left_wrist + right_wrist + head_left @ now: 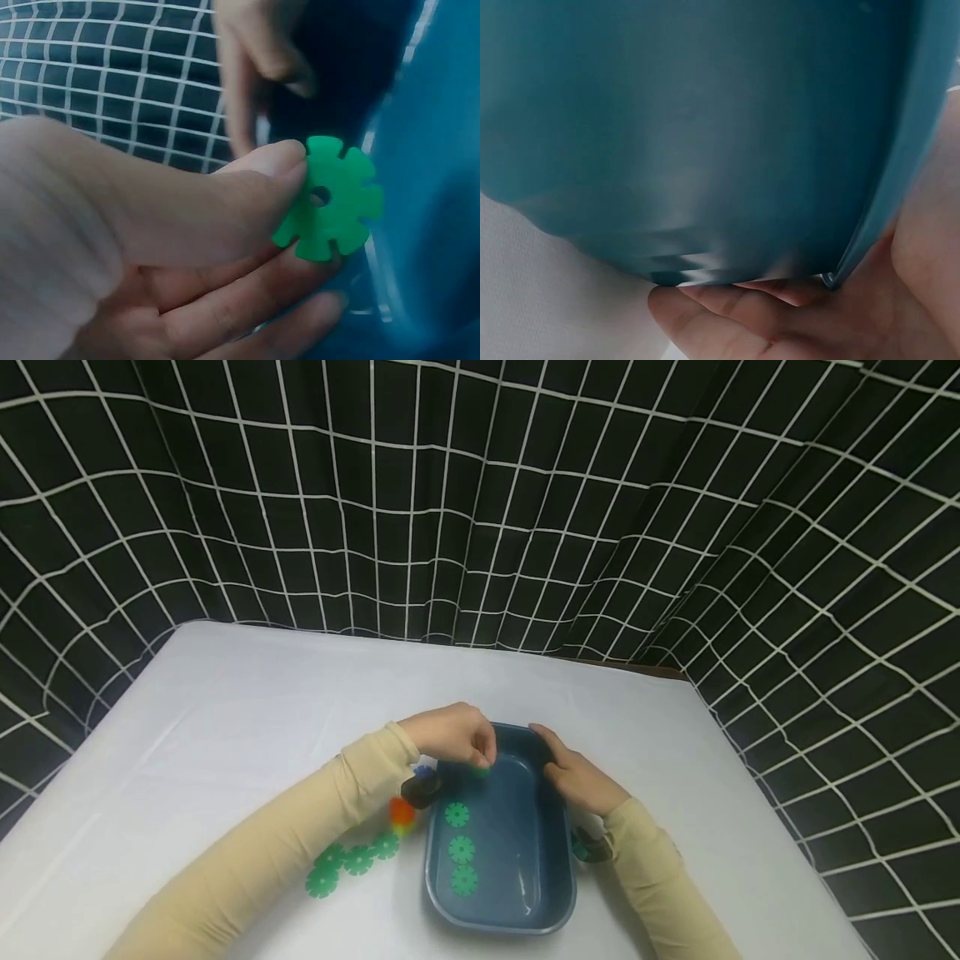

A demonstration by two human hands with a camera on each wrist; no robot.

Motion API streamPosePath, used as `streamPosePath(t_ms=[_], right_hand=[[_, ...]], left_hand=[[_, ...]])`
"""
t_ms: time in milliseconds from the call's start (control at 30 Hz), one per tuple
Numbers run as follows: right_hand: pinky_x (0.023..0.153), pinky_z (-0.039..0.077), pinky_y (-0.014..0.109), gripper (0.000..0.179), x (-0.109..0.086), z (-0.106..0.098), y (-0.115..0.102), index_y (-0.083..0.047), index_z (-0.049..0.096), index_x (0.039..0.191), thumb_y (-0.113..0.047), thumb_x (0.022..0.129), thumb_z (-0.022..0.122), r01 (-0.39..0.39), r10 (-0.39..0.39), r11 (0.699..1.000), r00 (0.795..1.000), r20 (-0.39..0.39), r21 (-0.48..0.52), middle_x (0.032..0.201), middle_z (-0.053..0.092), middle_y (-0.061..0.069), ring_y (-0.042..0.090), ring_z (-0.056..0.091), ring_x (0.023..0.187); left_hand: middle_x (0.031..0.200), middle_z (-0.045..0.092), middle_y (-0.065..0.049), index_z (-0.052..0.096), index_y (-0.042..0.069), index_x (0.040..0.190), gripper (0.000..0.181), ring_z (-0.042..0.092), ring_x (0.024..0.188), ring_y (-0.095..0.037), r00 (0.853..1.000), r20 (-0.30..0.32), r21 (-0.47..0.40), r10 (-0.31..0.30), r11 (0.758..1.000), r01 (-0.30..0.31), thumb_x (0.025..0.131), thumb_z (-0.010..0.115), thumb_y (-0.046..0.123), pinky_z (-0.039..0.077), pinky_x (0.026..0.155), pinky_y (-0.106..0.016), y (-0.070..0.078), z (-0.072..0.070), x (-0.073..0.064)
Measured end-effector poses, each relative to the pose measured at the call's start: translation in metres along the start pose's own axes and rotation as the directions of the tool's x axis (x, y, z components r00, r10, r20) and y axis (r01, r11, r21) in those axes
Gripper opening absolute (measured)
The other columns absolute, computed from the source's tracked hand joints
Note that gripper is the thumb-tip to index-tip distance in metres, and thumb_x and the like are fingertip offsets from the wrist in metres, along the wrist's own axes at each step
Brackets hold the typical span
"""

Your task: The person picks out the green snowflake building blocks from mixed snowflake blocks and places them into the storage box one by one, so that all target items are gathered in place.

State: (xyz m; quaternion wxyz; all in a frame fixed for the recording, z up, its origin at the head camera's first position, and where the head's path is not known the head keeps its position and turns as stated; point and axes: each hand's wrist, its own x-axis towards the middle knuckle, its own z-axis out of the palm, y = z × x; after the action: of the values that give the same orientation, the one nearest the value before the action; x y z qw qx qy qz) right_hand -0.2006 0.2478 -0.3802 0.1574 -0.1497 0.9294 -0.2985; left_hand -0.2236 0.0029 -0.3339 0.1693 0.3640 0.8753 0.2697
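Note:
My left hand (453, 735) is over the far left part of a blue plastic tub (513, 843). Between thumb and fingers it pinches a green notched disc (345, 202) with a small hole in its centre, seen best in the left wrist view. With my right hand (588, 779) I grip the tub's far right rim, the fingers along the outer wall (705, 150) in the right wrist view. Inside the tub, three green notched discs (461, 849) lie in a row along the left side.
Several more green discs (358, 860) lie on the white tablecloth (255, 693) left of the tub. An orange disc (402, 811) and a blue disc (424, 771) sit near the left forearm, partly hidden. A black curtain with white grid lines (405, 510) hangs behind the table.

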Motion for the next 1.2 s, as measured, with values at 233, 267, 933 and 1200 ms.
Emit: streamPosePath(t_ms=[233, 267, 933, 1200], right_hand=[[0.110, 0.027, 0.058, 0.061, 0.001, 0.001, -0.002, -0.017, 0.017, 0.153, -0.011, 0.094, 0.035, 0.003, -0.003, 1.000, 1.000, 0.002, -0.006, 0.150, 0.033, 0.023, 0.043, 0.036, 0.135], [0.110, 0.027, 0.058, 0.061, 0.001, 0.001, -0.002, -0.018, 0.017, 0.153, -0.011, 0.095, 0.035, 0.002, -0.002, 1.000, 1.000, 0.001, -0.008, 0.150, 0.034, 0.024, 0.043, 0.036, 0.134], [0.110, 0.026, 0.057, 0.060, 0.003, -0.001, -0.002, -0.020, 0.016, 0.153, -0.012, 0.096, 0.034, 0.002, -0.002, 1.000, 1.000, 0.010, -0.006, 0.152, 0.031, 0.021, 0.042, 0.034, 0.136], [0.110, 0.026, 0.058, 0.060, 0.000, 0.000, -0.001, -0.020, 0.017, 0.153, -0.013, 0.096, 0.035, -0.004, 0.004, 1.000, 1.000, 0.006, -0.004, 0.151, 0.032, 0.021, 0.042, 0.035, 0.136]], left_hand=[[0.072, 0.065, 0.004, 0.071, 0.010, 0.076, 0.011, 0.055, 0.066, -0.010, 1.000, 0.007, 0.070, -0.015, 0.997, 0.014, 0.080, 0.070, 0.000, 0.048, 0.065, -0.024, -0.004, 0.016, 0.001], [0.072, 0.066, 0.003, 0.072, 0.010, 0.075, 0.011, 0.055, 0.065, -0.010, 1.000, 0.005, 0.087, -0.016, 0.996, 0.015, 0.079, 0.069, 0.000, 0.048, 0.064, -0.024, -0.002, 0.018, 0.001], [0.049, 0.047, 0.008, 0.061, 0.015, 0.055, 0.024, 0.038, 0.048, -0.008, 0.984, 0.111, 0.341, -0.137, 0.936, 0.092, 0.073, 0.069, 0.001, 0.032, 0.044, -0.021, 0.006, 0.028, 0.000], [0.071, 0.068, 0.006, 0.075, 0.014, 0.075, 0.006, 0.056, 0.063, -0.008, 0.982, 0.140, 0.338, -0.125, 0.938, 0.071, 0.080, 0.073, 0.015, 0.048, 0.060, -0.024, 0.006, 0.029, -0.001]])
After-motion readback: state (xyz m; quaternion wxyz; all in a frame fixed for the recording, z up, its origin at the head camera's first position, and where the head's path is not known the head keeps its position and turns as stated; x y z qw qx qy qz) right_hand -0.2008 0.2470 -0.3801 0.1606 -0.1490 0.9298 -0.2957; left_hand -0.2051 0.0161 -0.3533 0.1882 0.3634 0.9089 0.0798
